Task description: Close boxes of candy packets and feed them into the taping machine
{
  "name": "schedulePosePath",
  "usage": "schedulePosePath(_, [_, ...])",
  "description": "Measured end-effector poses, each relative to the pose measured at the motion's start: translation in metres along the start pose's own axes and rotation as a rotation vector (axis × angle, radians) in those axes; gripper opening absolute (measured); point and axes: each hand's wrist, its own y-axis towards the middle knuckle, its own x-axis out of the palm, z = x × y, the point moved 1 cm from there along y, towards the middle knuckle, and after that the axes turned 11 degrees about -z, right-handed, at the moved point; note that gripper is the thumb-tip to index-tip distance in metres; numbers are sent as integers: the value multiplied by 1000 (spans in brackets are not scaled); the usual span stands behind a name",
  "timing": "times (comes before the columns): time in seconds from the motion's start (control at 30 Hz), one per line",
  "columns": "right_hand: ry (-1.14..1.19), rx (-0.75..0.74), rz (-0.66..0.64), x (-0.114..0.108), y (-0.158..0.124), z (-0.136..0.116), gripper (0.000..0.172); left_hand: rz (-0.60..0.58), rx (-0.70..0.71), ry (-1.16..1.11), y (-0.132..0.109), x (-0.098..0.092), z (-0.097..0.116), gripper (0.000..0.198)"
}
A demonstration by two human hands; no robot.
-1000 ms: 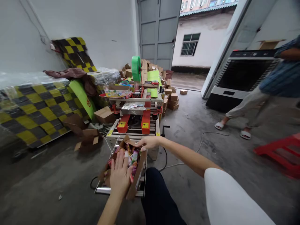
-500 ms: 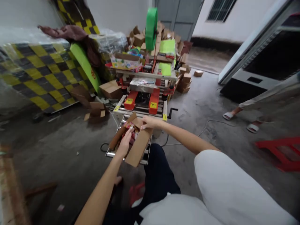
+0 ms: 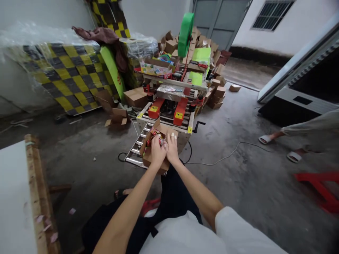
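An open cardboard box (image 3: 147, 161) full of colourful packets (image 3: 156, 134) sits on the steel rollers (image 3: 135, 152) at the near end of a carton-sealing machine (image 3: 169, 110). Both my hands are over the box, side by side and touching. My left hand (image 3: 157, 152) has its fingers curled down into the packets. My right hand (image 3: 172, 149) lies flat with fingers stretched over the box's right side, a white cover on one fingertip. The box's far flap stands up behind my fingers.
A green roll (image 3: 185, 34) stands on the machine, with small cartons (image 3: 215, 95) heaped behind. Plastic-wrapped yellow-black checkered stacks (image 3: 66, 76) line the left wall. A cable (image 3: 227, 155) crosses the floor. Another person's slippered feet (image 3: 278, 144) and a red stool (image 3: 321, 188) are right; a white table edge (image 3: 34, 183) is left.
My view has tipped down and shifted. My right hand came off the far flap and now lies beside my left hand, which moved deeper into the packets.
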Motion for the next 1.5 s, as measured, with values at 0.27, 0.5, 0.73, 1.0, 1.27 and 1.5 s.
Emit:
schedulePosePath(0.27, [-103,-15,-88,-8,1,-23,64,3,151,-109,71,-99,3,46])
schedulePosePath(0.5, [-20,-46,-58,-2,7,-7,62,-620,-42,-68,97,-55,-44,65])
schedulePosePath(0.73, [116,-135,4,4,12,9,60,-834,98,606,52,-43,-23,63])
schedulePosePath(1.0, [-141,29,-217,-19,32,-17,62,-904,-80,577,75,-35,-6,60])
schedulePosePath(1.27, [-250,-344,-286,-11,-36,-29,83,-739,-296,12,90,-32,-19,60])
schedulePosePath(1.5, [-330,-524,-372,-16,33,-14,90,-346,-274,-135,60,-44,-37,53])
